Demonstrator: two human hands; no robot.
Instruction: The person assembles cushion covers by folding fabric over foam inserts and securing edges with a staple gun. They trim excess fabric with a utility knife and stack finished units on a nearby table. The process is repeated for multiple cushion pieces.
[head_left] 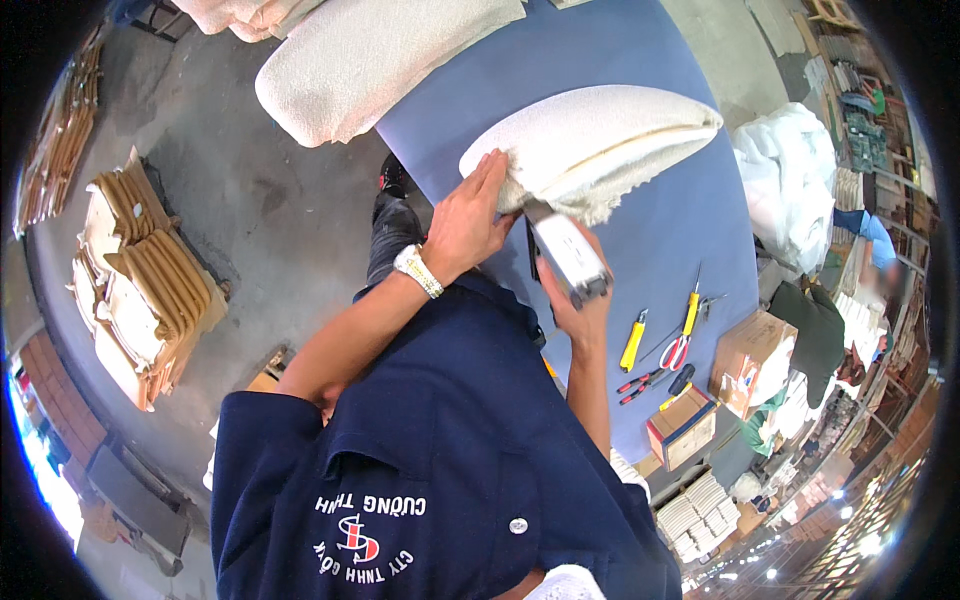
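Observation:
A cream fabric-covered pad (590, 140), curved on its far side, lies on the blue-grey table. My left hand (470, 220), a gold watch at its wrist, grips the pad's near left end. Its fingers press together along the fabric, and the thumb reaches along the lower edge. In my right hand (580, 318) is a silver and black staple gun (572, 250). The gun's nose meets the near edge of the pad, close to my left thumb. The exact contact spot is hidden under the fabric edge.
Right of my hand lie a yellow utility knife (632, 342), a yellow screwdriver (692, 312), scissors (676, 352) and red-handled pliers (640, 385). Boxes (748, 358) stand at the table's right edge. Another cream pad (370, 75) is far left. Stacked curved panels (160, 290) stand on the floor.

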